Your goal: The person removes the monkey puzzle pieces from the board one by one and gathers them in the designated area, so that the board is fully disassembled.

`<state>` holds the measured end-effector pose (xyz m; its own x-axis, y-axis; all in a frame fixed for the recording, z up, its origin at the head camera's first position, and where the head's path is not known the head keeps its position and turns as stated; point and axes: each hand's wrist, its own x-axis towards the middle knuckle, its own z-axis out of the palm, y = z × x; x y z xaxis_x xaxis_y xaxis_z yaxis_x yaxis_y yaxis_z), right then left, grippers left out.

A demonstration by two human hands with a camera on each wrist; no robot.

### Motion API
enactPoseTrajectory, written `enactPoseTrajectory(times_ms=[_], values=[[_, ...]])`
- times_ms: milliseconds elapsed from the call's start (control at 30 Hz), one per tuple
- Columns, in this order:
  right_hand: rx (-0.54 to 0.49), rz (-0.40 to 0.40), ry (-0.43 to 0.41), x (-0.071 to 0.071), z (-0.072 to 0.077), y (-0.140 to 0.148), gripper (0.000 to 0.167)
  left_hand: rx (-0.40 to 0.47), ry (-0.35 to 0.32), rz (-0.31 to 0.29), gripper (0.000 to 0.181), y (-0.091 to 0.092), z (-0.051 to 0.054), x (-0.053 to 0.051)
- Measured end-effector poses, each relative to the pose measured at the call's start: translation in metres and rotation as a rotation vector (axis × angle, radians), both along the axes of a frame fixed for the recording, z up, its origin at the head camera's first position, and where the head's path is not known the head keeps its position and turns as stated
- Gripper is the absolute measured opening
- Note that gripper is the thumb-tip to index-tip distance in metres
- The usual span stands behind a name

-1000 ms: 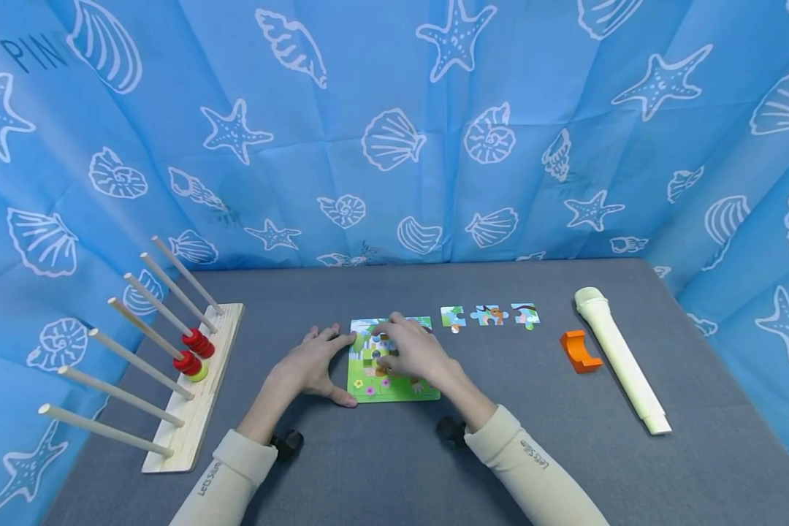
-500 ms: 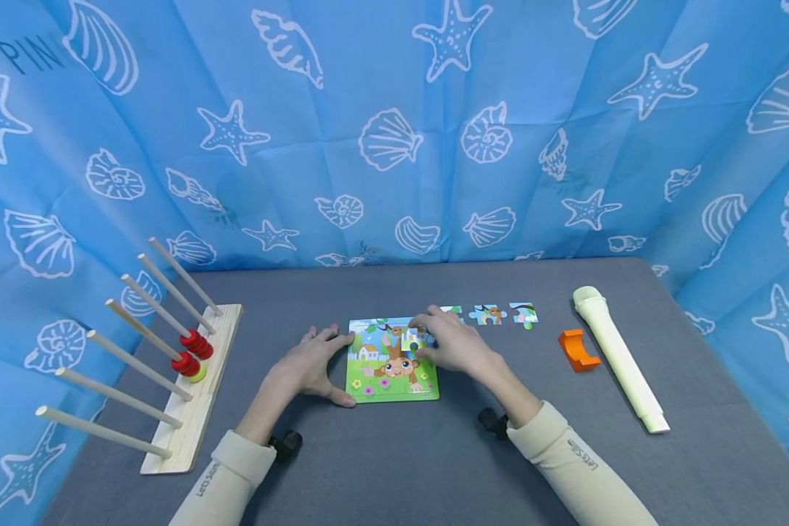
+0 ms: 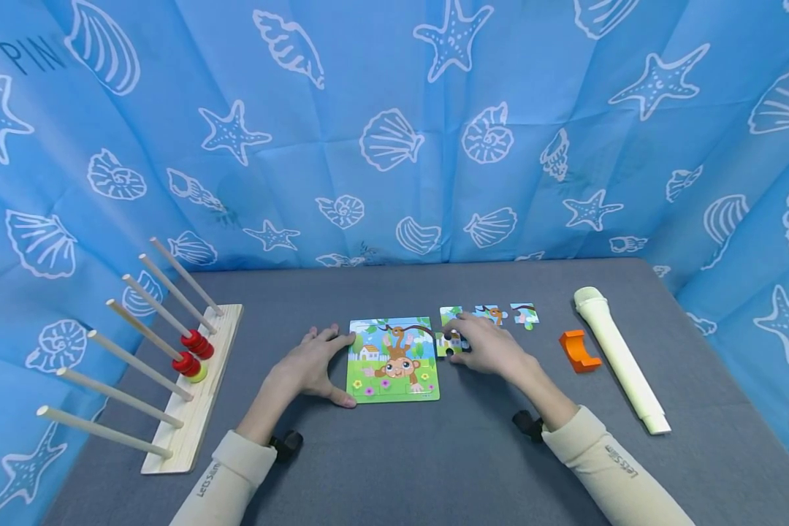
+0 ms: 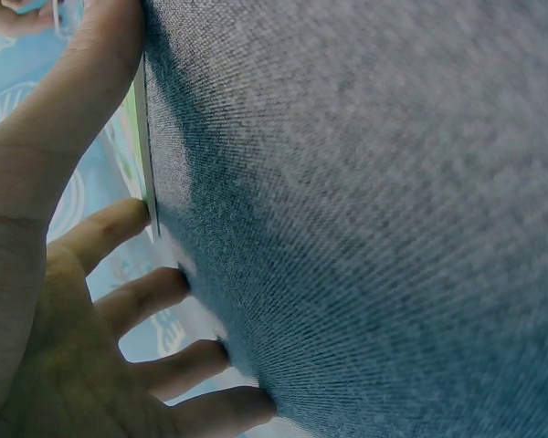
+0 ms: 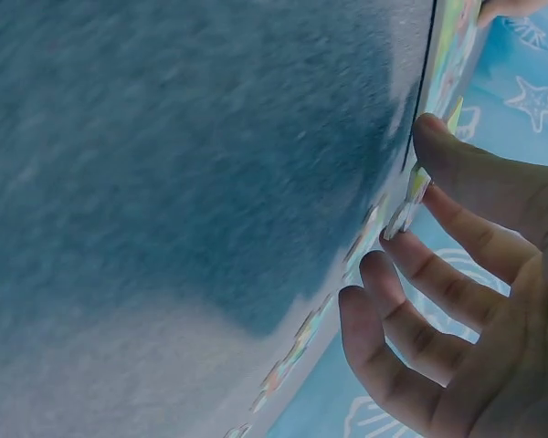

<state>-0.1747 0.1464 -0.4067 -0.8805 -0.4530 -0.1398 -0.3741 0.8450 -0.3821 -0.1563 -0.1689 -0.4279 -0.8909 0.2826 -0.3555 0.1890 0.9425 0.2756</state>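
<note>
A square jigsaw puzzle board point(image 3: 394, 398) with a monkey and house picture lies flat on the table. At its left side rests my left hand point(image 3: 310, 365), fingers spread, thumb and forefinger touching the board's edge point(image 4: 142, 146). My right hand point(image 3: 496, 349) is just right of the board, pinching a puzzle piece point(image 3: 448, 342) with a house on it between thumb and fingers. In the right wrist view the held piece point(image 5: 407, 203) looks tilted above the table. Behind this hand a green and blue piece point(image 3: 451, 314) and a monkey piece point(image 3: 492, 314) are partly covered.
Further right lies another loose piece point(image 3: 524, 315). An orange curved block point(image 3: 578, 352) and a cream toy microphone point(image 3: 621, 358) are on the right. At the left stands a wooden peg rack point(image 3: 200, 409) with red and yellow rings point(image 3: 197, 343). A blue curtain point(image 3: 394, 197) hangs behind.
My right hand has moved right from over the board to beside it, carrying the house piece. The board's picture is now uncovered. My left hand has stayed in place.
</note>
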Motion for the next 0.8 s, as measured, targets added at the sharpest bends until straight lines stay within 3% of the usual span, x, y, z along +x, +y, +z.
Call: enactPoseTrajectory(times_ms=[467,800], values=[[0.031,-0.018,-0.028,-0.004,-0.006,0.012,0.041,0.006,-0.005,-0.002,0.116,0.0,0.0,0.0],[0.001,-0.046,-0.028,-0.005,-0.008,0.015,0.042,0.001,-0.006,0.002,0.116,0.0,0.0,0.0]])
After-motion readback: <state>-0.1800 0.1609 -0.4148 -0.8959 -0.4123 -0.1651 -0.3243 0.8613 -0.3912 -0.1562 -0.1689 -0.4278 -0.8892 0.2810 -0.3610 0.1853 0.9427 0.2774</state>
